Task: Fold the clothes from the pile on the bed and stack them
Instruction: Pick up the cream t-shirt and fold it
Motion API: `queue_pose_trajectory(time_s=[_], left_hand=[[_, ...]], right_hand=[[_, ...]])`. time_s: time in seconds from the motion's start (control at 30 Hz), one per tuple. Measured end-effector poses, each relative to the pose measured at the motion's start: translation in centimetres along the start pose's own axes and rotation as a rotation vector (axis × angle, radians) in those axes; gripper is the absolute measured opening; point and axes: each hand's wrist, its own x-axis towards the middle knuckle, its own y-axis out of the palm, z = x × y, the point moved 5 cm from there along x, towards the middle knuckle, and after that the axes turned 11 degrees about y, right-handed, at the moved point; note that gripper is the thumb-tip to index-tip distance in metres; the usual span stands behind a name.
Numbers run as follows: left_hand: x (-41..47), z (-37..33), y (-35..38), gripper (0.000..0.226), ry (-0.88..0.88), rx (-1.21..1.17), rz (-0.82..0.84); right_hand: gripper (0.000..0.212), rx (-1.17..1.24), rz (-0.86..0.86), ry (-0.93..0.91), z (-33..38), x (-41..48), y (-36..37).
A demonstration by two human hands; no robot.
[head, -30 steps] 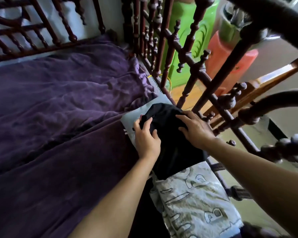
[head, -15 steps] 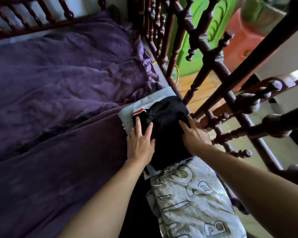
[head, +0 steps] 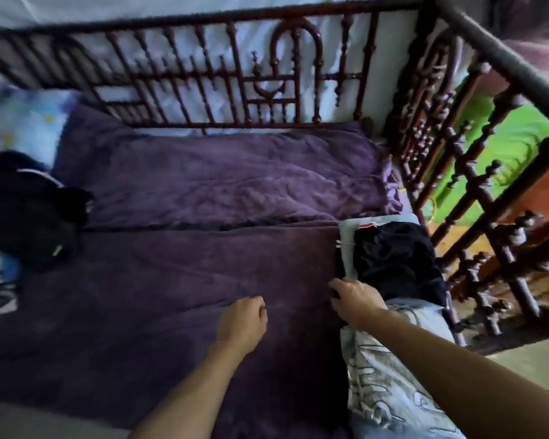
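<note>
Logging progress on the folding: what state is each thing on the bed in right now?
black garment, folded, lying on top of the stack.
light grey garment, folded, beneath the black one.
clothes pile, unfolded, heaped at the bed's left side.
left hand, loosely curled, holds nothing.
right hand, at the stack's near edge; grip unclear.

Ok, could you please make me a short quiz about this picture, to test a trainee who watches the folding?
1. True or false: the left hand holds a garment.
2. The unfolded dark pile lies: A) on the bed, far left; B) on the floor; C) over the rail.
3. Fill in: the right hand is at the near left corner of the stack, whose top garment is ____ in colour.

Key: 1 false; 2 A; 3 black.
</note>
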Motion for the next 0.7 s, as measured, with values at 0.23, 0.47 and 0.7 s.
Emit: queue_pose_trajectory(time_s=[0.23,0.47,0.7], left_hand=[[-16.4,11.2,-12.4,0.019,-0.263,0.014,-0.266],[-30.6,23.1,-18.9,0.019,-0.491,0.055,-0.372],[-42.2,36.3,-23.3,0.019,-0.582,0.054,-0.312]], right_hand=[[0.034,-0.059,-0.146,-0.409,19.4,-6.3,-5.1],[0.037,-0.105,-0.197,-0.659,38.3,-12.4,-5.9],[0.034,-0.083,-0.163,-0.765,56.5,-17.3,-2.6]])
